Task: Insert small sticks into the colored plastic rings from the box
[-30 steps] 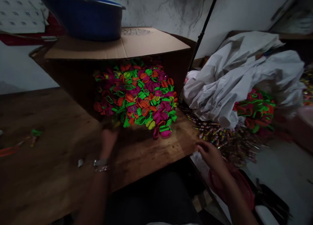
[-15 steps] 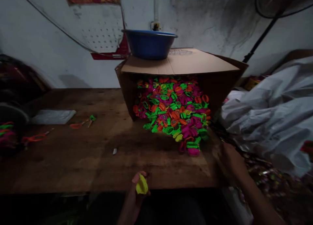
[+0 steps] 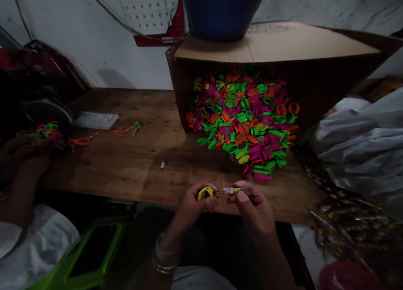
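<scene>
My left hand (image 3: pixel 194 204) pinches a small yellow plastic ring piece (image 3: pixel 204 193) at the near edge of the wooden table (image 3: pixel 132 164). My right hand (image 3: pixel 253 206) holds a thin wrapped stick (image 3: pixel 231 191), its end touching the yellow piece. The two hands meet just in front of me. Behind them, a cardboard box (image 3: pixel 277 46) lies on its side and spills a heap of green, pink and orange plastic pieces (image 3: pixel 244 122) onto the table.
A blue basin (image 3: pixel 222 12) sits on the box. White plastic bags (image 3: pixel 359 143) and loose wrapped sticks (image 3: pixel 343 227) lie at the right. Another person's hand (image 3: pixel 27 155) works at the left beside a bundle of coloured pieces (image 3: pixel 39 132). Orange scissors (image 3: pixel 80 141) lie there.
My left hand rose from below the table edge with the yellow piece. My right hand came in from the right with a wrapped stick, and both hands now meet. The view tilted down.
</scene>
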Demonstrator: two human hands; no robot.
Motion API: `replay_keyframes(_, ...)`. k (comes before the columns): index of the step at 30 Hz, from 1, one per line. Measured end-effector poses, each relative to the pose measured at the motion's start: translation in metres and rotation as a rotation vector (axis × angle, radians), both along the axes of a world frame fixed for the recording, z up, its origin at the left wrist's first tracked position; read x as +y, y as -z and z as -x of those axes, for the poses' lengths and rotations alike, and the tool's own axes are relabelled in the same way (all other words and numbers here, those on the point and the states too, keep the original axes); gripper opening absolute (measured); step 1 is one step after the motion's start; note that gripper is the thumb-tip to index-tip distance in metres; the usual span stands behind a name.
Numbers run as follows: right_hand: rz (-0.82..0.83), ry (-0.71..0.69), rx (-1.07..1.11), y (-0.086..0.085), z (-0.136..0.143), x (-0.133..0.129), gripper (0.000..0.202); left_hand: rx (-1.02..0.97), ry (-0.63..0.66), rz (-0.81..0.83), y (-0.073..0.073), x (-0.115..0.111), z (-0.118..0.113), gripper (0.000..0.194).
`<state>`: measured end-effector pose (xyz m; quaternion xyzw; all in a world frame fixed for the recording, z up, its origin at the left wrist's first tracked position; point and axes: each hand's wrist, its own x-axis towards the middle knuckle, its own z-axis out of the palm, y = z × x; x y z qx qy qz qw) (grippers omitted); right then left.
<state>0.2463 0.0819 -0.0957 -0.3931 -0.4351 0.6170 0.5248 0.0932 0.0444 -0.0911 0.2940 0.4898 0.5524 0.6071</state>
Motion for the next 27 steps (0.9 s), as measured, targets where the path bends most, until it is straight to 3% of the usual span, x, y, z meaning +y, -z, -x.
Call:
replay_keyframes(5,-0.131,-0.139,-0.097,-0.01,-0.011,-0.005,0.019,0.062,0.19,0.037,-0.014,-0.01,-0.002,0.037)
replay_keyframes(10,-0.24,-0.203,-0.186,-0.012,-0.021,-0.007,0.011,0.118,0.22,0.057,-0.02,-0.011,-0.006,0.035)
replay_keyframes(15,-0.459,-0.241,-0.277,-0.017,-0.034,-0.002,0.009,0.137,0.258,0.012,-0.017,-0.012,-0.005,0.035)
replay_keyframes(22,-0.709,-0.177,-0.494,-0.022,-0.033,-0.005,0.024,0.198,0.219,0.003,-0.013,-0.014,-0.008,0.035)
replay_keyframes(27,-0.788,-0.092,-0.586,-0.027,-0.027,-0.011,0.025,0.069,0.106,0.035,-0.004,-0.014,-0.014,0.033)
